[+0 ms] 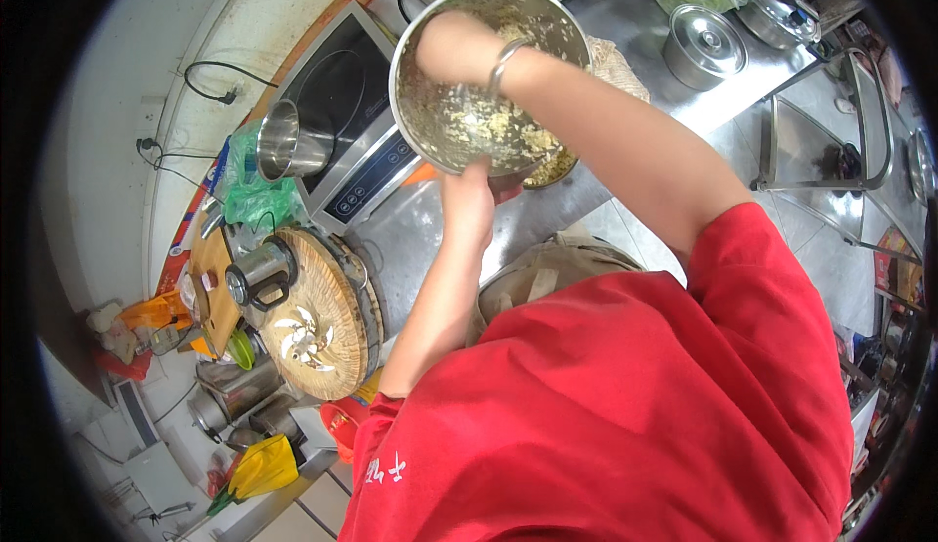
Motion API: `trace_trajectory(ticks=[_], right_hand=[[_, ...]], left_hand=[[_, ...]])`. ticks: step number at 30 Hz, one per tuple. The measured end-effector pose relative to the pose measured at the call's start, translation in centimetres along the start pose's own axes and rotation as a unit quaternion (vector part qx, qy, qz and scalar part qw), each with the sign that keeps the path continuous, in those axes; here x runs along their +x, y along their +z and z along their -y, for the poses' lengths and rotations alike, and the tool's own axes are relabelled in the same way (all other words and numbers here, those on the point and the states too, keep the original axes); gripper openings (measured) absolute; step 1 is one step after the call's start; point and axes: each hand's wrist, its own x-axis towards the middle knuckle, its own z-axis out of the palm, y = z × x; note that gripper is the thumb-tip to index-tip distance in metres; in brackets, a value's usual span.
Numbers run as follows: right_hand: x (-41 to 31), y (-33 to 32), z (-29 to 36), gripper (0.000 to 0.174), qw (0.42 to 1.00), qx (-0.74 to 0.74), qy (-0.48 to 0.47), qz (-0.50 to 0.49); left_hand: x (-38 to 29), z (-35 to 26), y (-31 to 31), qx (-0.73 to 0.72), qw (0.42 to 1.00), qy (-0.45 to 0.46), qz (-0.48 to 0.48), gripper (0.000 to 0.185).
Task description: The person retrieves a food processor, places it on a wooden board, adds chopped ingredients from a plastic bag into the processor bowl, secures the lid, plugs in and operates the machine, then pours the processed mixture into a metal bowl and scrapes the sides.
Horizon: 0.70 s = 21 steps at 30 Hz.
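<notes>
A deep stainless-steel container (pixel 410 113) is tipped with its mouth towards me. Pale yellow minced bits (pixel 498 128), like chopped garlic, cling to its inner wall. My left hand (pixel 469 201) grips the near rim, thumb over the edge. Inside the container is my right hand (pixel 454 47), with a metal bangle (pixel 504 65) at the wrist; its fingertips are hidden. Below the container shows part of a vessel holding similar minced bits (pixel 551 169), mostly covered from view. A beige mesh cloth or bag (pixel 618 69) lies just beyond.
Left are an induction cooker (pixel 333 102), a steel cup (pixel 289 142) and a round wooden chopping block (pixel 333 359). On the block are a chopper blade assembly (pixel 304 340) and a steel-and-black appliance part (pixel 260 274). A lidded pot (pixel 706 47) stands right on the steel counter (pixel 432 238).
</notes>
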Motion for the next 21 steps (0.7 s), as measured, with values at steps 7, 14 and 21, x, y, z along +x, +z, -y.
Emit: trace_trajectory(ticks=[7,14,21], right_hand=[[-3.6,2.9,-3.0,0.019,0.959,0.281,-0.014,0.035],[-0.2,1.3,-2.9,0.016,0.739,0.641,0.177,-0.109],[-3.6,4.9,2.4,0.029,0.955,-0.210,-0.184,0.102]], left_hand=[[-0.6,-0.3,-1.2,-0.031,0.999,0.037,-0.023,0.042],[-1.4,0.4,-0.5,-0.013,0.999,0.038,-0.028,0.041],[-1.1,-1.1,-1.3,0.021,0.999,0.038,-0.004,0.038]])
